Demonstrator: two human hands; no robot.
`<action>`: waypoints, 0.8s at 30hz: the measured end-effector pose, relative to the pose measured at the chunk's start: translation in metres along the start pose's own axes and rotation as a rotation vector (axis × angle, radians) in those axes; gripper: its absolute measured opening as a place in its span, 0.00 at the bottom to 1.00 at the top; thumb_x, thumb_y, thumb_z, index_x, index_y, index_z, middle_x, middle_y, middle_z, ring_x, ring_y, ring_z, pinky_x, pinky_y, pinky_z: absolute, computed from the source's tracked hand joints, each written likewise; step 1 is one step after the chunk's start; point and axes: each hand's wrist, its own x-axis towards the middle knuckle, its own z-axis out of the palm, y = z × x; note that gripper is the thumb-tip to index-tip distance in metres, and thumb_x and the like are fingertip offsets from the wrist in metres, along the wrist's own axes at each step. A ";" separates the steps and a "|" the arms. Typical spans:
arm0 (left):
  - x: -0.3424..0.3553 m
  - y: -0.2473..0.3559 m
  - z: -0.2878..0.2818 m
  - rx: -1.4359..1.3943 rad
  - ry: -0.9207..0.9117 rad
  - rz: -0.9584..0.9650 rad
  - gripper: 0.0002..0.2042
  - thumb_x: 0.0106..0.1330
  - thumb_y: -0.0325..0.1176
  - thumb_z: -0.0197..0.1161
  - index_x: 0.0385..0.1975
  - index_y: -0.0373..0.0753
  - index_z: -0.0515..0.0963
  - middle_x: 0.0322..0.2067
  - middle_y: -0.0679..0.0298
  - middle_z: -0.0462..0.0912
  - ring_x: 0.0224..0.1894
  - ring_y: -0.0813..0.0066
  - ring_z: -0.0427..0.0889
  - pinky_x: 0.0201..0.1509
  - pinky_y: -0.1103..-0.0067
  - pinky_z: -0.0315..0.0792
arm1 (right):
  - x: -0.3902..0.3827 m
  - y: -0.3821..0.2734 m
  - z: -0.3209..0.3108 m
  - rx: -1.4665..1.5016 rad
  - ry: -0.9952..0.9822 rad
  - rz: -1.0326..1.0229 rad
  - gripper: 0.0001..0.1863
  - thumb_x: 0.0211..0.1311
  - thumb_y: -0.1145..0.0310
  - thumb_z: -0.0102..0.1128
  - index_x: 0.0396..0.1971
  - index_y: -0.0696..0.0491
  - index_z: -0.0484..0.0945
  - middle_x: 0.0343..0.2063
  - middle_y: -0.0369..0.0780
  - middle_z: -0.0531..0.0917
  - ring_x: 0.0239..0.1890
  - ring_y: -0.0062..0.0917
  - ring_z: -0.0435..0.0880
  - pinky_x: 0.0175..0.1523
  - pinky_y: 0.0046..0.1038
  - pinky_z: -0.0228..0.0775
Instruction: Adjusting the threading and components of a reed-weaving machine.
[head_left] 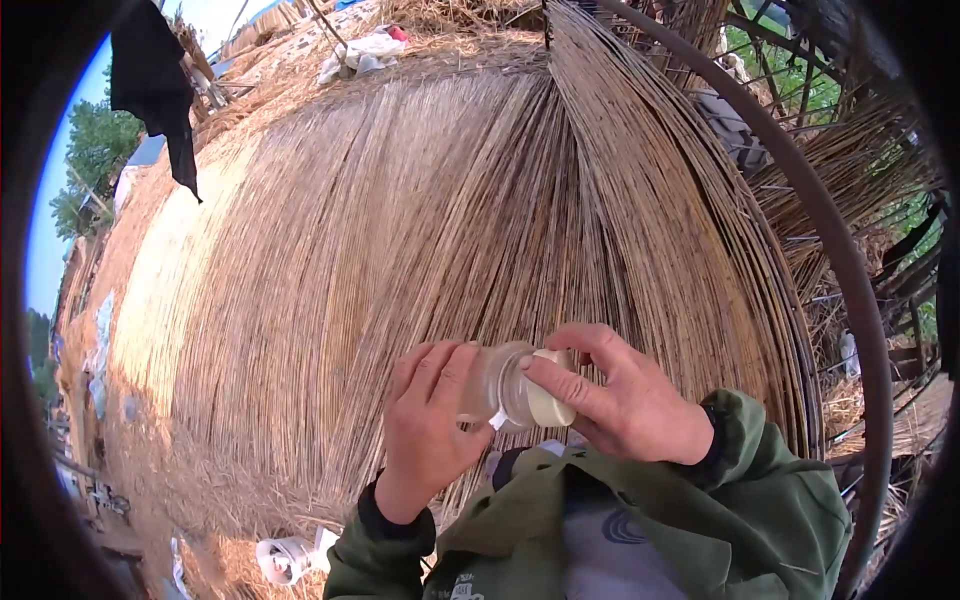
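Observation:
My left hand (425, 425) is wrapped around a clear, see-through jar (482, 380) held on its side in front of my chest. At the jar's right end, my right hand (640, 405) grips a cream-coloured lid (549, 400) between thumb and fingers. The lid sits at the jar's mouth; whether it is screwed tight cannot be seen. Nothing can be made out inside the jar. Beneath and beyond both hands spreads a broad layer of long dry reeds (330, 230).
A curved brown metal bar (850, 250) arches along the right side. Loose reed bundles (850, 170) lean behind it. Dark cloth (150, 80) hangs at the upper left. A whitish cylindrical object (283, 560) lies on the straw-strewn ground at the lower left. White plastic (365, 52) lies at the far edge.

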 end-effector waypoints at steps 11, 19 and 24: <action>-0.037 -0.034 0.001 0.025 -0.079 -0.035 0.32 0.37 0.33 0.68 0.49 0.38 0.69 0.46 0.57 0.72 0.50 0.60 0.69 0.53 0.65 0.65 | 0.017 0.002 0.042 -0.026 -0.217 0.045 0.38 0.30 0.63 0.75 0.48 0.58 0.71 0.37 0.47 0.73 0.34 0.41 0.76 0.37 0.36 0.72; -0.105 -0.074 0.026 0.112 0.031 -0.209 0.26 0.43 0.37 0.65 0.47 0.43 0.70 0.43 0.62 0.73 0.49 0.63 0.70 0.52 0.68 0.67 | 0.010 0.004 0.112 0.310 -0.393 0.343 0.32 0.46 0.65 0.63 0.53 0.58 0.63 0.45 0.49 0.72 0.45 0.39 0.73 0.48 0.35 0.66; -0.155 -0.102 0.010 0.014 -0.051 -0.352 0.27 0.42 0.40 0.67 0.45 0.43 0.71 0.42 0.62 0.74 0.47 0.61 0.72 0.51 0.71 0.68 | 0.046 -0.016 0.151 0.143 -0.510 -0.241 0.38 0.45 0.74 0.64 0.60 0.55 0.60 0.52 0.47 0.69 0.50 0.38 0.70 0.53 0.34 0.64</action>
